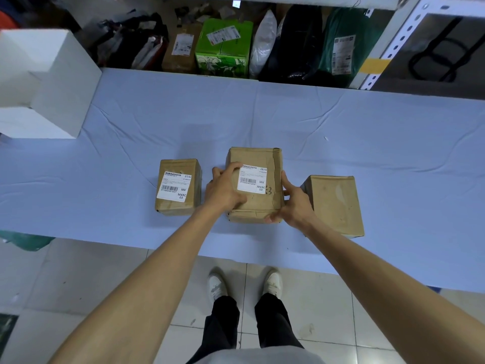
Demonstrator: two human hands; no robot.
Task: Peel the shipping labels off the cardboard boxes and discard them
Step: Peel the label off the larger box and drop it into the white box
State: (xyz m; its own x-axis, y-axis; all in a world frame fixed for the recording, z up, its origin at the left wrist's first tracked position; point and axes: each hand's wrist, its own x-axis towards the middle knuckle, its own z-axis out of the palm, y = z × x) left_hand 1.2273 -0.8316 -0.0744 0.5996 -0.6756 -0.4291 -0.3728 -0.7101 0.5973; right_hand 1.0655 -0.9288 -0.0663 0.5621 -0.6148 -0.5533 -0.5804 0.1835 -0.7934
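Head view. Step in hand, as judged: you are securing the middle box [258, 206] before the peel, and its shipping label [252, 181] lies wholly stuck, with no corner visibly lifted.

Your left hand [225, 191] grasps the box over its top left edge, index finger reaching the label's upper left corner. Your right hand [291, 203] clasps the near right corner, thumb up the side edge, fingers curled onto the front face.

Next move, as judged: work a nail under that upper left corner and draw slowly while the right hand braces.

Condition: brown cardboard, creased and dented along the side under your right thumb. The label is white with a barcode.

Left of the grip stands a labelled box [178, 206], apart from your hand. Right of the grip a box [333, 203] shows no label. All sit on the blue-covered table [341, 132].
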